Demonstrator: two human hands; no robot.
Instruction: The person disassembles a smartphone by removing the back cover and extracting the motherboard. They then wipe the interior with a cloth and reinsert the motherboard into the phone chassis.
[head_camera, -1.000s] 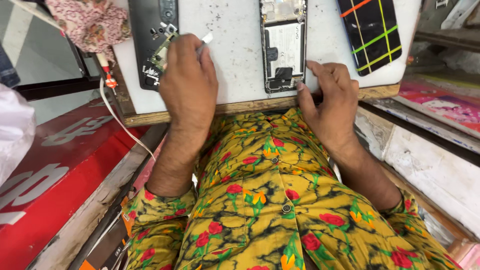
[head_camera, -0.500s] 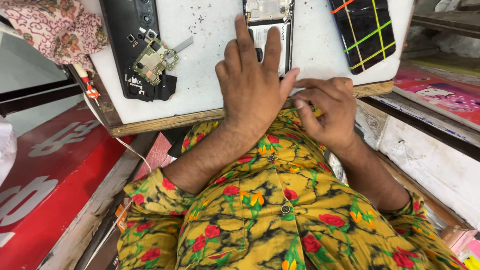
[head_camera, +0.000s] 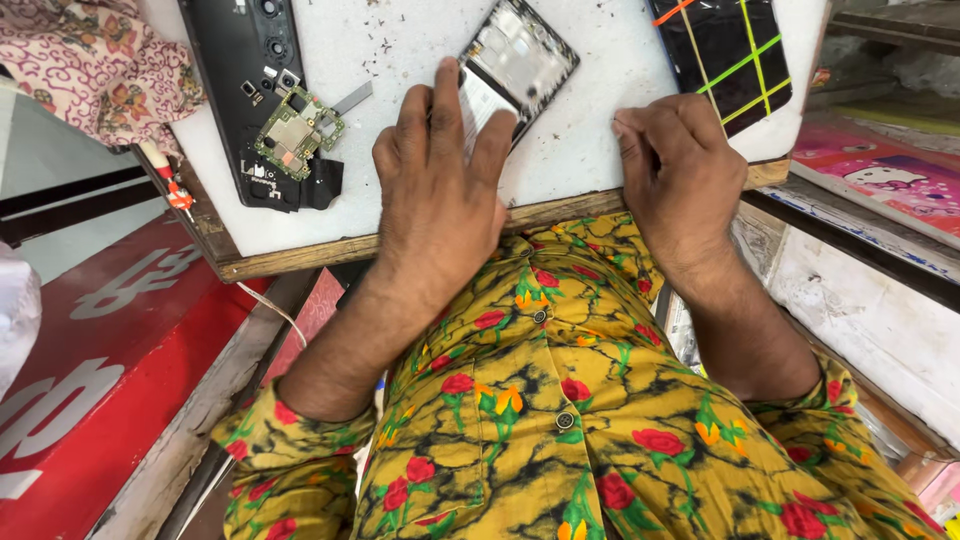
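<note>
A person in a yellow shirt with red flowers (head_camera: 560, 420) sits close to a small white work board (head_camera: 600, 150) with a wooden edge.

The left hand (head_camera: 440, 190) lies flat, fingers a bit apart, on the near end of an opened phone frame (head_camera: 520, 65). The frame sits tilted near the middle of the board, with its insides facing up. The hand presses on it, most likely so it does not slide on the smooth board. The far half of the frame sticks out past the fingertips, so its inner parts stay in sight.

The right hand (head_camera: 680, 170) rests on the board just right of the frame, not touching it. Its fingers are curled in and held close together. They may pinch something tiny, but I cannot tell, because the fingertips hide it.

To the left lies a black phone back cover (head_camera: 245, 60), inside up, with a small green circuit board (head_camera: 297, 132) resting on it. They are set well off to the side, perhaps to keep them out of the way but easy to reach. A dark phone with coloured tape stripes (head_camera: 730, 50) lies at the far right corner. Little dark specks (head_camera: 390, 40) dot the board. A flowered pink cloth (head_camera: 90, 70) hangs at the far left.
</note>
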